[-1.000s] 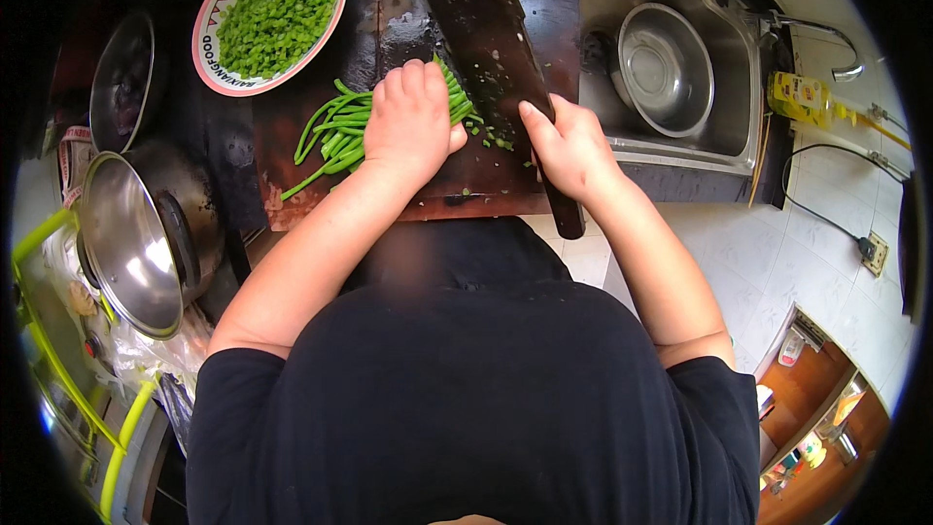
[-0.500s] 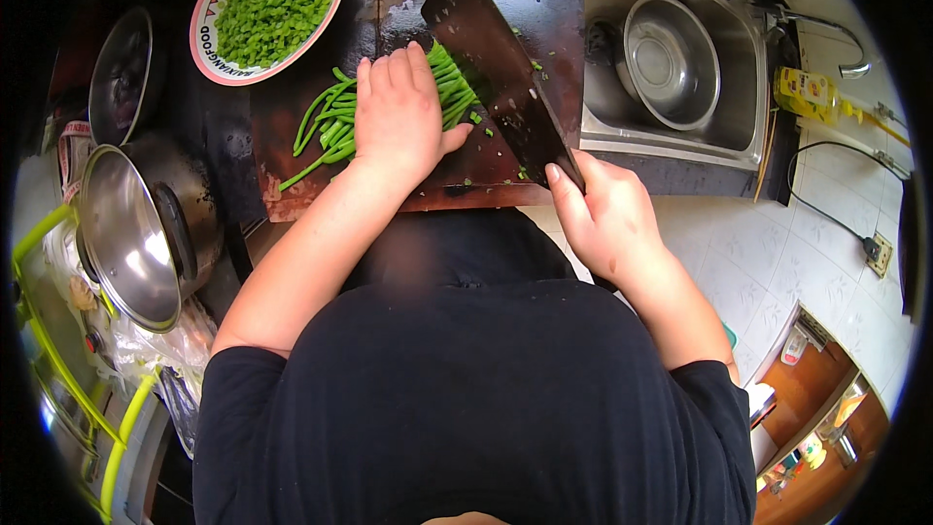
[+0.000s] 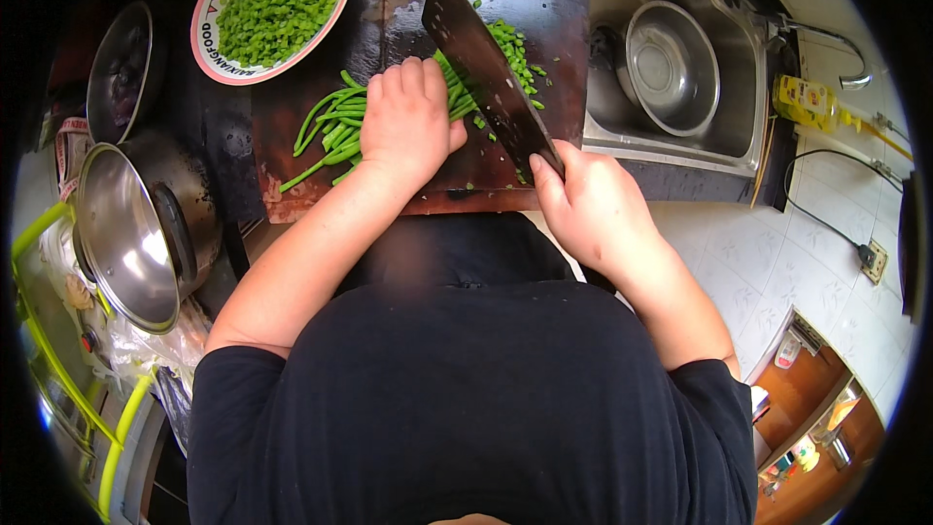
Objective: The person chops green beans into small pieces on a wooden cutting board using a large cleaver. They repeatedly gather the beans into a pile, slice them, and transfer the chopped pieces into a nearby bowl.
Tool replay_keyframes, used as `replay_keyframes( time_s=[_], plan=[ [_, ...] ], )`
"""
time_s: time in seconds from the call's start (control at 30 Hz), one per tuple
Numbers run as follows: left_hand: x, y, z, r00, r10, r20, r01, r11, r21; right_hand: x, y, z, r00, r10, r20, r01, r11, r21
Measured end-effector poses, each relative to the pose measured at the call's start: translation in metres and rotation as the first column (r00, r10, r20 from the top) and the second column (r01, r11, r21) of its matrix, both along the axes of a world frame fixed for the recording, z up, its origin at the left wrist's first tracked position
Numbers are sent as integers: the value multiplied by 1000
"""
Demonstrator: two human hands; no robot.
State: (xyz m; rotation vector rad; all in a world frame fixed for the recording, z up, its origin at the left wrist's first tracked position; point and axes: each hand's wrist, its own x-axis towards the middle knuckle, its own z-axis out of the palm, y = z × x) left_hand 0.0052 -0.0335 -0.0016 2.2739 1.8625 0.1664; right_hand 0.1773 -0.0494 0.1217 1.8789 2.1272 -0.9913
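Observation:
My left hand (image 3: 406,122) presses down on a bundle of long green beans (image 3: 335,131), fingers together over them and thumb tucked at the right side. The bean tails stick out to its left. In my right hand (image 3: 595,199) is the handle of a dark cleaver (image 3: 486,63), its broad blade slanting up and left against the cut end of the bundle. Small chopped bean pieces (image 3: 510,44) lie to the right of the blade on the dark reddish cutting board (image 3: 277,185). The blade hides part of the bundle's cut end.
A bowl (image 3: 202,51) with a red-patterned rim, full of chopped green pieces, stands at far left. The sink (image 3: 671,148) at right holds a metal basin (image 3: 708,68). A pot (image 3: 126,233) and a pan (image 3: 146,63) are at left; a yellow bottle (image 3: 805,102) is beside the faucet (image 3: 855,81).
The cleaver and my right hand have shifted slightly left. My left hand has moved a little right and down. More chopped pieces now show right of the blade.

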Motion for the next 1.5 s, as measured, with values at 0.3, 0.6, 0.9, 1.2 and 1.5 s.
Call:
replay_keyframes(
  time_s=[0.3,0.6,0.9,1.2,1.5],
  plan=[
    [0,0,-3,1000,3,-19,-3,1000,-8,-13,28,-2,1000,13,18,-12,996,-88],
    [0,1,-5,1000,-12,29,11,1000,7,-29,31,-40,999,-36,16,36,998,-41],
    [1,-1,-5,999,-16,-31,18,998,55,-12,22,-38,997,-62,34,64,996,-60],
    [1,-3,-5,1000,-9,-30,10,999,32,31,32,-58,919,-282,-274,250,957,-145],
    [-2,-5,7,996,5,86,-10,998,58,63,17,-30,756,-376,-536,430,903,-27]
  ],
)
